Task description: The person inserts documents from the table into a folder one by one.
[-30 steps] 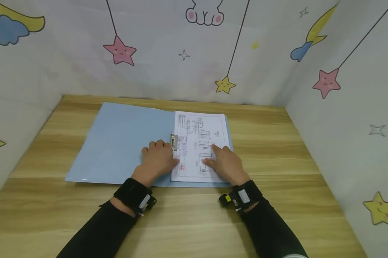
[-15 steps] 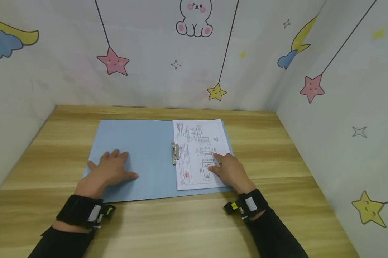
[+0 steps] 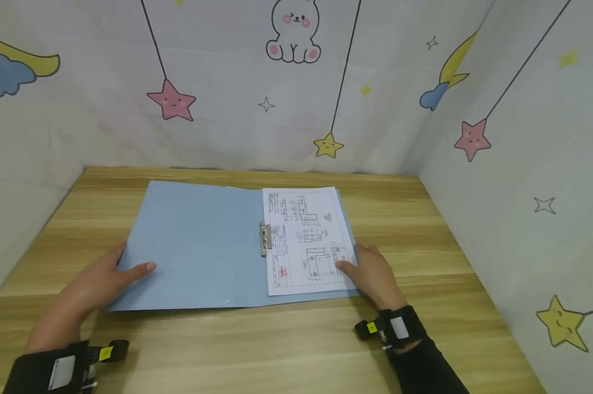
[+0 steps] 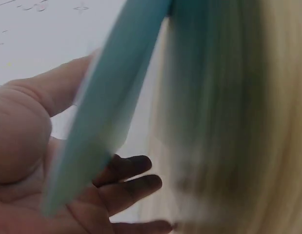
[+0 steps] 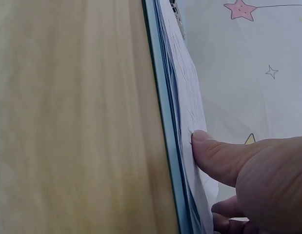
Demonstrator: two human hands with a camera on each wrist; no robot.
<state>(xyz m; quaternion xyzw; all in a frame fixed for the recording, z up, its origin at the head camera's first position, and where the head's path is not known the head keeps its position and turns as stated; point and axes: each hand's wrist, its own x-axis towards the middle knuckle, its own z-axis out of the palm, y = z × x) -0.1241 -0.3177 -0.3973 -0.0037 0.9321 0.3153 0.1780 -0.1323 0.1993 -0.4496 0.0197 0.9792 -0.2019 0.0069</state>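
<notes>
A light blue clip folder (image 3: 197,246) lies spread out on the table, its metal clip (image 3: 264,239) along the middle. Clipped onto its right half are white sheets of technical drawings (image 3: 296,279). My left hand (image 3: 99,279) holds the left cover's outer edge, thumb on top and fingers beneath. In the left wrist view the cover (image 4: 109,92) runs between the thumb and the spread fingers of that hand. At the right edge my right hand (image 3: 376,276) grips the folder and sheets. Its thumb (image 5: 214,151) presses the top sheet; most of its fingers are hidden.
The wooden table (image 3: 237,350) extends in front of the folder and to both sides. White cloth walls (image 3: 217,137) printed with stars and a bear enclose its back and sides. Each wrist wears a black strap (image 3: 402,328) with a small camera.
My left hand has moved left from beside the clip, across the blue cover, to its outer edge. My right hand has slid from the drawings to the folder's right edge.
</notes>
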